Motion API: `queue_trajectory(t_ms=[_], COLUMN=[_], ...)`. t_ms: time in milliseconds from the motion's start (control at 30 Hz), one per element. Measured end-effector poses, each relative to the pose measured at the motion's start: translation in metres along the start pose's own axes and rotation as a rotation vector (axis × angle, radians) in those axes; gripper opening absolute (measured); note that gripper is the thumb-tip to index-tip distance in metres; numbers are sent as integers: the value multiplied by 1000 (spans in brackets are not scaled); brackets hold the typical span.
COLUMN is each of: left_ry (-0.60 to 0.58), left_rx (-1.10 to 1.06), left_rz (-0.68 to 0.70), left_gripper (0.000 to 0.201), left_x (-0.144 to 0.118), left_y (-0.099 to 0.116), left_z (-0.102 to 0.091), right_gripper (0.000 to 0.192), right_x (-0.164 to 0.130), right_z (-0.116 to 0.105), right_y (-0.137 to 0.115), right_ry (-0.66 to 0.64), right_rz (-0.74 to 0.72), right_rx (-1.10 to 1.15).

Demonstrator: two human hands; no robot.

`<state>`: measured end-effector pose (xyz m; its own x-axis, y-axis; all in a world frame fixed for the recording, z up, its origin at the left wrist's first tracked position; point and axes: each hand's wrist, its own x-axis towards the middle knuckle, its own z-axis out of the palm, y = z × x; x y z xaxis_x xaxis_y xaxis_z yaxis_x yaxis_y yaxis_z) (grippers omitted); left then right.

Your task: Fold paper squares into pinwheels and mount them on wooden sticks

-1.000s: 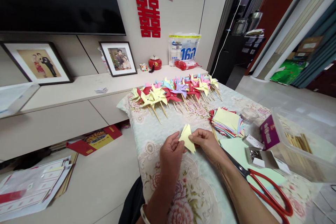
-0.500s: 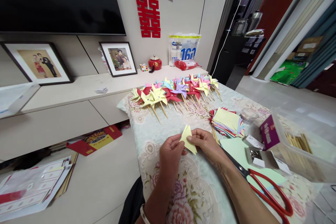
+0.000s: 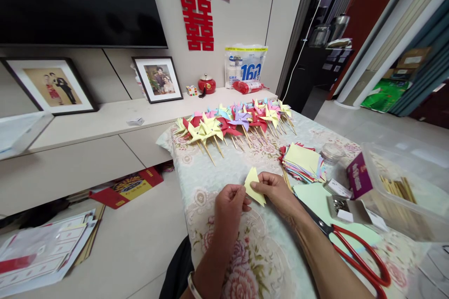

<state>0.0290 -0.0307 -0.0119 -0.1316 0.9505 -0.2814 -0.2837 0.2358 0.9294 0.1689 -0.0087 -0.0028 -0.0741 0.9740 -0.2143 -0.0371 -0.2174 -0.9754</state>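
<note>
Both hands meet over the near middle of a table (image 3: 210,182) covered with a flowered cloth. The left hand (image 3: 229,205) and the right hand (image 3: 277,190) pinch a folded piece of yellow paper (image 3: 254,186) between them, thumbs and forefingers pressed together on its lower edges. The paper is held just above the cloth, one corner pointing up and another pointing down to the right.

Far across the table lies a row of finished paper pinwheels (image 3: 235,124) on wooden sticks, in yellow, red, purple, pink and blue, their sticks pointing toward the person. To the right of the hands is a fanned stack of coloured paper squares (image 3: 303,161) with a yellow one on top. Near the right forearm, a pair of scissors (image 3: 354,254) with red handles rests on a sheet of pale green paper (image 3: 315,198). Just beyond it are a small open box (image 3: 342,208) of metal pins and a purple carton (image 3: 358,180). At the right edge stands a clear plastic tub (image 3: 407,196) holding wooden sticks.

Beyond the table, a low shelf (image 3: 105,119) carries two framed photographs and a red pot (image 3: 206,84).
</note>
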Motion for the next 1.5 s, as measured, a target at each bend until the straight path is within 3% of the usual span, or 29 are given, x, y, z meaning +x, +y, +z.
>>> queue_trajectory(t_ms=[233, 600, 900, 1067, 1267, 1500], left_ry=[-80, -101, 6, 24, 3, -28], left_rx=[-4, 77, -109, -47, -86, -192], left_rz=[-14, 50, 26, -6, 27, -22], left_gripper=[22, 22, 25, 27, 25, 35], left_x=[0, -4, 4, 4, 3, -1], left_y=[-3, -2, -8, -7, -8, 2], left_z=[1, 1, -5, -4, -6, -1], right_gripper=[33, 29, 33, 30, 30, 33], right_x=[-3, -5, -2, 2, 0, -2], right_z=[3, 5, -2, -3, -3, -3], right_y=[-3, -6, -2, 2, -1, -5], right_ry=[-54, -39, -79, -39, -75, -6], right_rz=[26, 5, -5, -46, -31, -76], right_rx=[-11, -84, -167, -206, -176, -174])
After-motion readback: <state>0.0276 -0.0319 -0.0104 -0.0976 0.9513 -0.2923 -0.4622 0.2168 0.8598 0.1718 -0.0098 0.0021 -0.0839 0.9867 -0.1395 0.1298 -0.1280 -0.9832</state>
